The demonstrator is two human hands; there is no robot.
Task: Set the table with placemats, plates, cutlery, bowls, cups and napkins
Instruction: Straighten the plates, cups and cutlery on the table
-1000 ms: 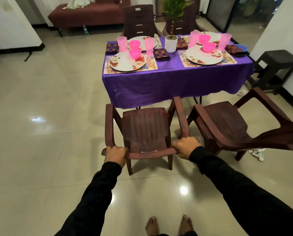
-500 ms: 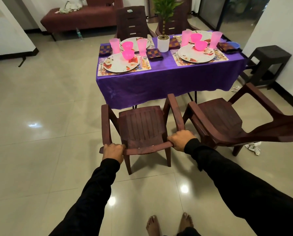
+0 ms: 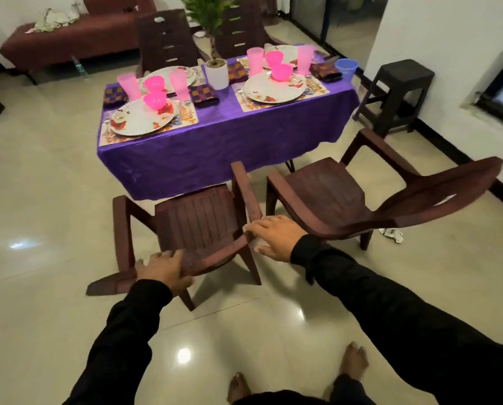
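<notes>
Both hands [image 3: 221, 252] blurred on the chair [image 3: 197, 226]

Purple-clothed table [image 3: 215, 147] with placemats [image 3: 186, 119], floral plates [image 3: 140, 118], pink bowls [image 3: 155, 99], cups [image 3: 129, 85], checked napkins [image 3: 203, 95], white plant pot [image 3: 217, 73].

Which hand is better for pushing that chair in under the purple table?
Probably the left hand: it rests on the top of the chair's backrest, so it can push towards the table. The right hand lies flat with straight fingers at the backrest's right corner, beside the second chair.
</notes>
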